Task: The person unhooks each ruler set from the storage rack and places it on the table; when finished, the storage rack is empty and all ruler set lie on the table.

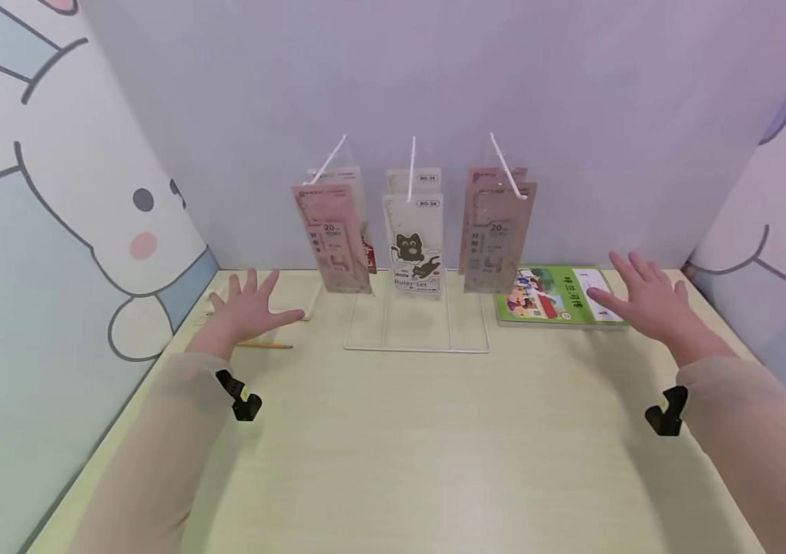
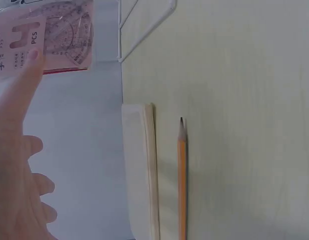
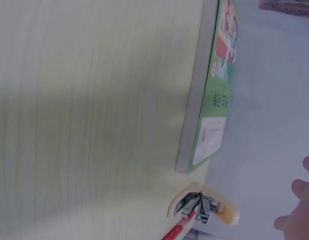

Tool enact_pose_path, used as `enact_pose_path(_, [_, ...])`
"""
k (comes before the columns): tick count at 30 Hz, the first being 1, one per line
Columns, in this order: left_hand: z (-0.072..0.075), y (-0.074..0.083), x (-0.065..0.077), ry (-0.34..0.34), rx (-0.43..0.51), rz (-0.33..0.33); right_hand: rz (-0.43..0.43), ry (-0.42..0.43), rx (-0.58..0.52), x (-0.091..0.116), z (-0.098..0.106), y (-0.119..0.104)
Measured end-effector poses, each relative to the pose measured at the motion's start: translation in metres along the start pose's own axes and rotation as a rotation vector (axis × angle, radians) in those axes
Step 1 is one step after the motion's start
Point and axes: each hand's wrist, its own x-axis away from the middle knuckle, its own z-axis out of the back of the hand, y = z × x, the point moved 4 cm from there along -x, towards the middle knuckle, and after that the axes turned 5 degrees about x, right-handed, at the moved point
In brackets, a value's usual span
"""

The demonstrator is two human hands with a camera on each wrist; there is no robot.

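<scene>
My left hand hovers with spread fingers near the table's back left, holding nothing. Below it are an orange pencil and a flat cream item, its kind unclear. My right hand, also spread and holding nothing, is over the right end of a green book. Between the hands, a white wire rack carries hanging packs: pink ruler packs left, a cat-print ruler set in the middle, darker pink packs right.
Beside the book in the right wrist view lie a tan-and-metal object and a red stick-shaped item. A pale back wall and rabbit-printed side panels enclose the wooden table.
</scene>
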Motion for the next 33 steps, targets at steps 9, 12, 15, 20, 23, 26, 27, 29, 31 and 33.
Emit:
enact_pose_path(9, [-0.029, 0.018, 0.004, -0.007, 0.214, -0.092, -0.015, 0.043, -0.33, -0.006, -0.015, -0.028])
enact_pose_path(12, [-0.041, 0.025, 0.007, -0.02, 0.297, -0.122, -0.018, 0.084, -0.404, -0.008, -0.021, -0.038])
enact_pose_path(15, [-0.053, 0.031, 0.011, -0.033, 0.357, -0.145, 0.013, 0.129, -0.452, -0.012, -0.025, -0.05])
enact_pose_path(20, [-0.072, 0.038, 0.012, -0.036, 0.403, -0.191, 0.078, 0.161, -0.506, -0.023, -0.028, -0.074])
enact_pose_path(23, [-0.081, 0.042, 0.01, -0.029, 0.428, -0.222, 0.118, 0.178, -0.525, -0.031, -0.028, -0.09])
enact_pose_path(26, [-0.088, 0.046, 0.007, -0.021, 0.454, -0.25, 0.17, 0.216, -0.541, -0.036, -0.024, -0.104])
enact_pose_path(27, [-0.09, 0.047, 0.007, -0.017, 0.463, -0.26, 0.184, 0.228, -0.545, -0.038, -0.022, -0.108])
enact_pose_path(29, [-0.093, 0.051, 0.006, -0.012, 0.483, -0.269, 0.201, 0.242, -0.55, -0.039, -0.019, -0.115])
enact_pose_path(31, [-0.097, 0.054, 0.005, -0.004, 0.502, -0.26, 0.197, 0.242, -0.556, -0.041, -0.017, -0.121])
enact_pose_path(33, [-0.101, 0.055, 0.003, 0.019, 0.501, -0.248, 0.188, 0.24, -0.559, -0.042, -0.015, -0.127])
